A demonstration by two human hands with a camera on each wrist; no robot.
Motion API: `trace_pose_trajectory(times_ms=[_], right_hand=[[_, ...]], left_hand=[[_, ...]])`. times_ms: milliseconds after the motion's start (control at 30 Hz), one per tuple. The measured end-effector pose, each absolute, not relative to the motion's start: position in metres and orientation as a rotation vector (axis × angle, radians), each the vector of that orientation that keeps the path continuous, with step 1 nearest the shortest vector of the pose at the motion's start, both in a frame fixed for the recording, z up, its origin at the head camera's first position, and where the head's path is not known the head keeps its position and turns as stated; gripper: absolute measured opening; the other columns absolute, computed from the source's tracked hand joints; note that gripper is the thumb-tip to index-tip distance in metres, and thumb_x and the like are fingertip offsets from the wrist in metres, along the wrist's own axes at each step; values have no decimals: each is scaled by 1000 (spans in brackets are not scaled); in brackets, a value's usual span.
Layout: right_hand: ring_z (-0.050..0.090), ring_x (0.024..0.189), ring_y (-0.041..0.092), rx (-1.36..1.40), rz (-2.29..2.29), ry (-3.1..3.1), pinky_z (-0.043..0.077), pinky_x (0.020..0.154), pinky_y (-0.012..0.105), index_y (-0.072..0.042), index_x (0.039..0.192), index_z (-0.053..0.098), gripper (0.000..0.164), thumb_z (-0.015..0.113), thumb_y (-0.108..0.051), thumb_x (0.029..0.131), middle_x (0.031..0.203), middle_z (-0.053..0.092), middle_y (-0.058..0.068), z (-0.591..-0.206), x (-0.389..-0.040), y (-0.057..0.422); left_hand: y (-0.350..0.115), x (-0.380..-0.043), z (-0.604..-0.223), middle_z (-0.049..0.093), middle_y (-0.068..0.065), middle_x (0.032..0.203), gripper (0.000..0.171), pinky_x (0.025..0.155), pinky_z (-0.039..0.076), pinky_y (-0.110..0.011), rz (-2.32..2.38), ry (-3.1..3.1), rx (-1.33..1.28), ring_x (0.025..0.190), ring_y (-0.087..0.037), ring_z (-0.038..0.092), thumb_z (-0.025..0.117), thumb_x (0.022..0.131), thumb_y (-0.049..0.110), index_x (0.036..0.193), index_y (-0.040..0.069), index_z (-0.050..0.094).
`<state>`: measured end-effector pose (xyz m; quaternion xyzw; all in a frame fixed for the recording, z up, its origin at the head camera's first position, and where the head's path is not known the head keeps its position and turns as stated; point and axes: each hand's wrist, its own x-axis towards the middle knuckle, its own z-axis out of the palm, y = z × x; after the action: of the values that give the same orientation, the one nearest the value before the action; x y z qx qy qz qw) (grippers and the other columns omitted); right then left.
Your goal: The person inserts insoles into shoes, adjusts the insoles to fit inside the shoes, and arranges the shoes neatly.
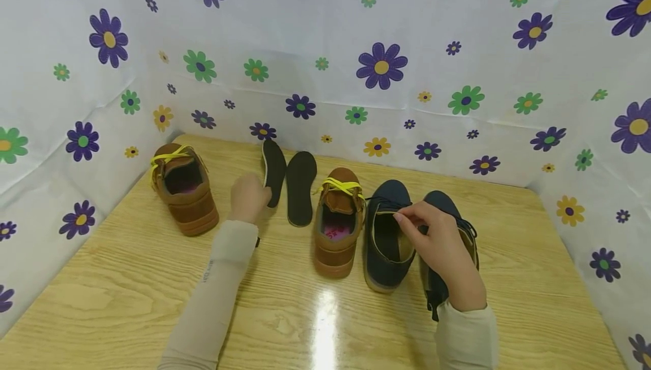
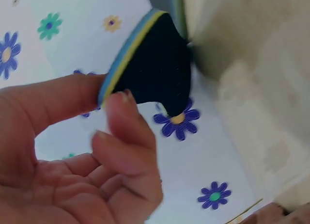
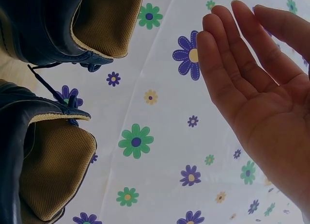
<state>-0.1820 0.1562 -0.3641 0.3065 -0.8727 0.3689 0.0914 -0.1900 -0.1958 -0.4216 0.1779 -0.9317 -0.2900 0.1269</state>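
Note:
Between thumb and fingers, my left hand (image 1: pixel 248 197) pinches a black insole (image 1: pixel 275 169) by its edge, tilted up; its layered blue and yellow side shows in the left wrist view. A second black insole (image 1: pixel 300 189) lies flat on the table to the right of it. My right hand (image 1: pixel 443 241) hovers above a pair of navy shoes, holding nothing, its fingers gently bent in the right wrist view. The left navy shoe (image 1: pixel 378 268) has its tan inside showing. The right navy shoe (image 1: pixel 437 199) is partly hidden by the hand.
One brown shoe (image 1: pixel 190 212) with yellow laces stands at the far left of the wooden table (image 1: pixel 285 313). Its mate, another brown shoe (image 1: pixel 333 260), stands beside the navy pair. White flowered cloth (image 1: pixel 325 31) rises at the back and both sides.

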Motion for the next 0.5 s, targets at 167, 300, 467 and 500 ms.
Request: trace_pose_trajectory(times_ms=[167, 300, 467, 500], right_hand=[[61, 79, 15, 920, 1090, -2568, 50, 69, 36, -4, 96, 74, 14, 63, -13, 94, 87, 66, -2, -363, -182, 156], [60, 78, 14, 933, 1088, -2553, 50, 69, 38, -4, 96, 74, 14, 63, -13, 94, 85, 65, -2, -363, -182, 155], [60, 78, 14, 945, 1095, -2551, 51, 70, 38, -3, 96, 73, 13, 64, -12, 94, 85, 65, -2, -365, -182, 155], [60, 78, 14, 947, 1093, -2554, 51, 70, 37, -3, 96, 73, 13, 64, -12, 94, 85, 65, -2, -365, -182, 155]], left_hand=[[-196, -185, -404, 34, 1, 46, 45, 50, 29, -31, -872, -2613, 501, 51, -17, 33, 57, 88, 8, 46, 9, 41], [-194, -177, -389, 58, -12, 65, 29, 60, 44, -38, -945, -2607, 498, 61, -24, 50, 58, 92, 11, 67, -2, 61], [-186, -165, -371, 64, -21, 90, 27, 73, 48, -43, -1056, -2594, 484, 77, -30, 58, 57, 95, 17, 96, -9, 64], [-184, -162, -368, 64, -21, 90, 27, 73, 48, -43, -1077, -2578, 475, 78, -30, 58, 57, 95, 17, 98, -9, 63]])
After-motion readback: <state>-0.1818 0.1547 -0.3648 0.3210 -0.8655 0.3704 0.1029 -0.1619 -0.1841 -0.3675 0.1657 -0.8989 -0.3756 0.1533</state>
